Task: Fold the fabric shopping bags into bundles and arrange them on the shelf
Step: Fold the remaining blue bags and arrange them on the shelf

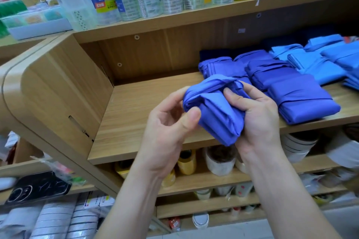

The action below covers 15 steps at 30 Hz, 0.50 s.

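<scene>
Wooden shelf [136, 106] before you carries four violet-blue bundles [303, 101] and paler blue bundles [318, 64] beyond, too crowded to count. Just above its front edge, your left hand [165, 132] pinches one more bag [213, 112]; your right hand [258, 118] curls its fingers [252, 88] round it.

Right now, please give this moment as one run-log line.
left hand: pinches blue bag | right hand: grips it | shelf: folded bundles lie at right
</scene>
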{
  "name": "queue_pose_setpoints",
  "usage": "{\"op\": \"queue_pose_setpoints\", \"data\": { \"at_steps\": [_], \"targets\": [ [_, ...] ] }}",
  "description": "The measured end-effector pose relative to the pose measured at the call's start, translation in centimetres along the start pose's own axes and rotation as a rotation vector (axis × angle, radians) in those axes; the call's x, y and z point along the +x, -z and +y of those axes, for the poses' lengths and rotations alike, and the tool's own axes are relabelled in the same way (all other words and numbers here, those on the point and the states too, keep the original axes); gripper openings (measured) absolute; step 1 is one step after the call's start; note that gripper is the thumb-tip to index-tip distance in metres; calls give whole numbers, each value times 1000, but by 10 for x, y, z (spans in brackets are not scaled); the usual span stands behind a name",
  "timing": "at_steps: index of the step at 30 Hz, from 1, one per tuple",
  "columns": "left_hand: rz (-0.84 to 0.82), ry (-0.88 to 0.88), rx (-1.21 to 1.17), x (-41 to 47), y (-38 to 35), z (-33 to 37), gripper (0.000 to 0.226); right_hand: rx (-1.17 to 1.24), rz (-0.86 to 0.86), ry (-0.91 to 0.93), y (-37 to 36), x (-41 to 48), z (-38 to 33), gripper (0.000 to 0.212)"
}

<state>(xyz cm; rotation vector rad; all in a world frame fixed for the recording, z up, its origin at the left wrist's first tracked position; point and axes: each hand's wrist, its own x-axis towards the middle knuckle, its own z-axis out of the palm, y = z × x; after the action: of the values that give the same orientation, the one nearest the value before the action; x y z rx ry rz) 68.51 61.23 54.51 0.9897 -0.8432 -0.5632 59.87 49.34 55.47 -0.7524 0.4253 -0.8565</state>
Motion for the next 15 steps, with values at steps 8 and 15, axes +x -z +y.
{"op": "queue_pose_setpoints", "data": {
  "at_steps": [8, 15],
  "targets": [
    [193, -102, 280, 8, -3, -6, 24, -125, 25, -23, 3, -5, 13, 49],
    [98, -218, 521, 8, -5, -9, 26, 7, -115, -88, 3, -11, 7, 61]
  ]
}}
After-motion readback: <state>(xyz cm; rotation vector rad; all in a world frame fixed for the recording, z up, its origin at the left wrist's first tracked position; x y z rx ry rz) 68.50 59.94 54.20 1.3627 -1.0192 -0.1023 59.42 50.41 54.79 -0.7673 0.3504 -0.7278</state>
